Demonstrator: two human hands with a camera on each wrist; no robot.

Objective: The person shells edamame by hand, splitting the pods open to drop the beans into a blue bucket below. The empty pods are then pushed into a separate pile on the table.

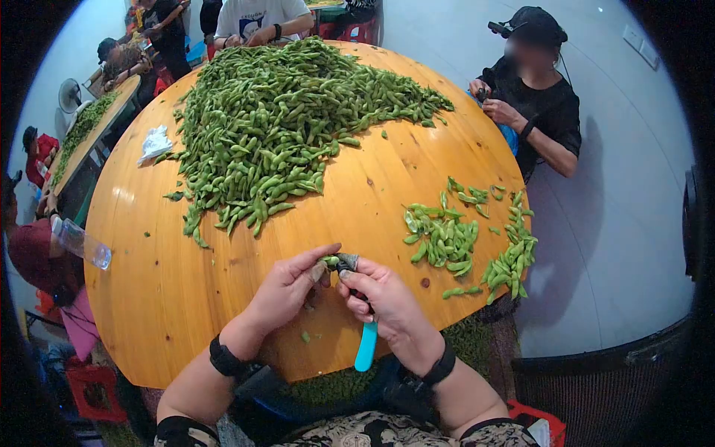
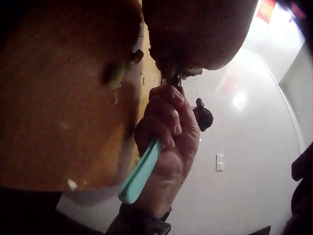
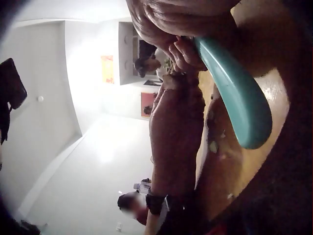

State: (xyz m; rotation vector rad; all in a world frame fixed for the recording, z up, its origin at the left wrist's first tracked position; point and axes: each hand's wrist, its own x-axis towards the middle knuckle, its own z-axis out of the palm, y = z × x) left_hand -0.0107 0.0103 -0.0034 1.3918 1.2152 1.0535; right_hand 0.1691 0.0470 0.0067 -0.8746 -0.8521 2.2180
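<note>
Near the table's front edge, in the head view, the left hand (image 1: 287, 287) pinches a green pod (image 1: 330, 261) between thumb and fingers. Close against it, the right hand (image 1: 383, 298) grips a tool with a turquoise handle (image 1: 366, 347); the handle sticks out below the palm. The tool's dark upper part meets the pod at the fingertips, partly hidden by them. In the left wrist view the right hand (image 2: 168, 127) is curled round the turquoise handle (image 2: 141, 176). The right wrist view shows the handle (image 3: 239, 98) close up and the left hand (image 3: 176, 117) beyond it.
A large heap of pods (image 1: 261, 119) covers the back of the round wooden table (image 1: 149, 298). Smaller groups of pods (image 1: 447, 238) lie at the right. White crumpled paper (image 1: 155, 144) lies at the left, a clear plastic container (image 1: 97, 252) at the left edge. Other people sit around.
</note>
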